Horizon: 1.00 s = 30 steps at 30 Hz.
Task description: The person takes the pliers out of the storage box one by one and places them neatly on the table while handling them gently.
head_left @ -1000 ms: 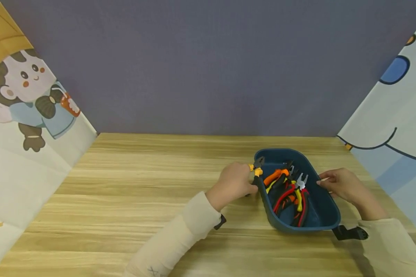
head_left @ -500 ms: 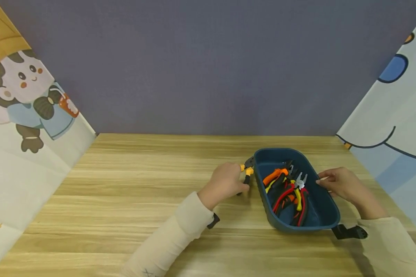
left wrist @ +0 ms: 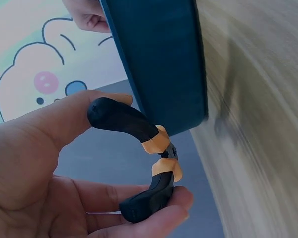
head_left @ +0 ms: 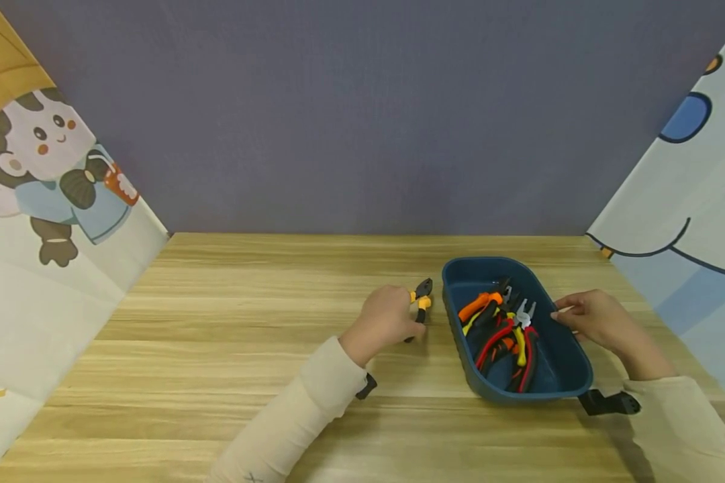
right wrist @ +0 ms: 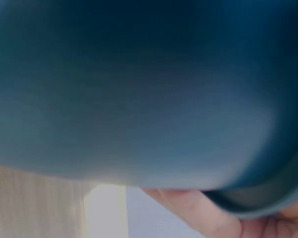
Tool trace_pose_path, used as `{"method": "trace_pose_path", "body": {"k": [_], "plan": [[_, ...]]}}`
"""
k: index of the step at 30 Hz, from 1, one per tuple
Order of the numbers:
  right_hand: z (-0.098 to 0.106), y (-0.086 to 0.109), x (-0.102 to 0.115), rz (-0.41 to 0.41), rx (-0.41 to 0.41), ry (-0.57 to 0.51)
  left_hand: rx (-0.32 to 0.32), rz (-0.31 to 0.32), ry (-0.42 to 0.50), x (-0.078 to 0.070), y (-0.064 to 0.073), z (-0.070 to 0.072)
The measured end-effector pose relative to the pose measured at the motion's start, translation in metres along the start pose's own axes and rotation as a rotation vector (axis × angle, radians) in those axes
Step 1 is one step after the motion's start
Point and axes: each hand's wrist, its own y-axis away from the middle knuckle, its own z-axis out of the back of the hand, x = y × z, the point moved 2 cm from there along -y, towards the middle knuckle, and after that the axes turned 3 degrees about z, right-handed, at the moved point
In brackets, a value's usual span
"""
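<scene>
My left hand (head_left: pixel 387 315) holds a pair of pliers (head_left: pixel 423 302) with black handles and yellow-orange collars, just left of a dark blue bin (head_left: pixel 466 376). In the left wrist view, the handles of the pliers (left wrist: pixel 124 120) are spread, one against the thumb and the other against the fingers. Their dark head points away from the palm. On the bin's right side, my right hand (head_left: pixel 601 325) grips the rim, its fingertips partly hidden. Inside the bin lie several pliers, among them an orange-handled pair (head_left: pixel 474 306) and a red-and-black pair (head_left: pixel 530 359) with silver jaws.
The bin stands on a wood-grain table (head_left: pixel 217 335). A grey panel (head_left: pixel 362 121) rises along the back edge. Printed cartoon panels stand at the left (head_left: pixel 12 268) and right (head_left: pixel 689 255).
My left hand has drawn the pliers leftward, from over the bin's left rim to a spot apart from it. The right hand and the bin have stayed in place.
</scene>
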Motion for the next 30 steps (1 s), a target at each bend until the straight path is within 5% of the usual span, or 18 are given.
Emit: {"method": "trace_pose_path", "body": {"k": [12,30], "plan": [[0.0,0.0,-0.001,0.004,0.002,0.007,-0.009,0.013,-0.003,0.018,-0.006,-0.008],[-0.001,0.0,-0.002,0.022,-0.003,0.0,0.019,0.042,-0.013,0.02,-0.008,-0.018]]}}
